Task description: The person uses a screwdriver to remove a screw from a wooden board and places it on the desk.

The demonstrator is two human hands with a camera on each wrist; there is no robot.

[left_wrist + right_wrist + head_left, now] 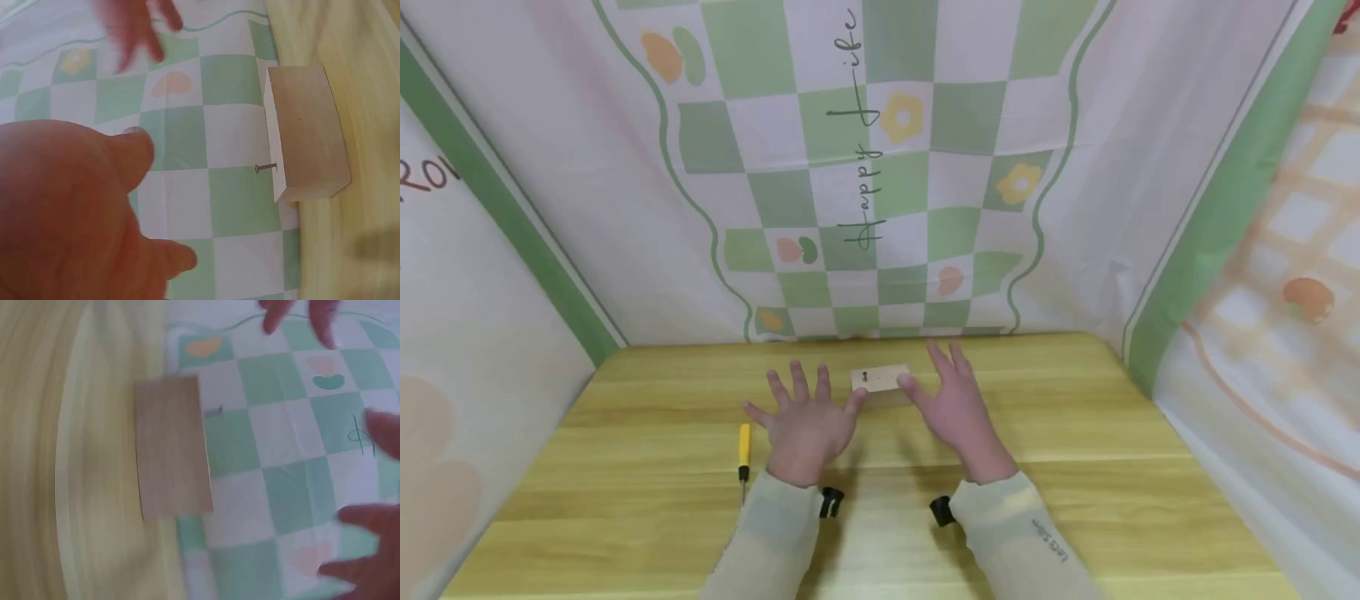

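Note:
A pale wooden block (883, 380) sits near the back of the table. One screw (266, 167) stands partway out of its top, toward the left end in the head view; small dark dots mark the top beside it. My left hand (811, 429) hovers with spread fingers in front of the block's left side. On the other side is my right hand (957, 408), fingers extended, its thumb overlapping the block's right end in the head view. Both hands hold nothing. The right wrist view shows the block's plain side (172, 450) and the screw, slightly blurred.
A screwdriver (744, 450) with a yellow and black handle lies left of the left hand, its shaft partly hidden by the sleeve. Behind the wooden table (647, 433) hangs a green and white checked cloth (880, 192). More printed cloth (1285, 275) borders the right side.

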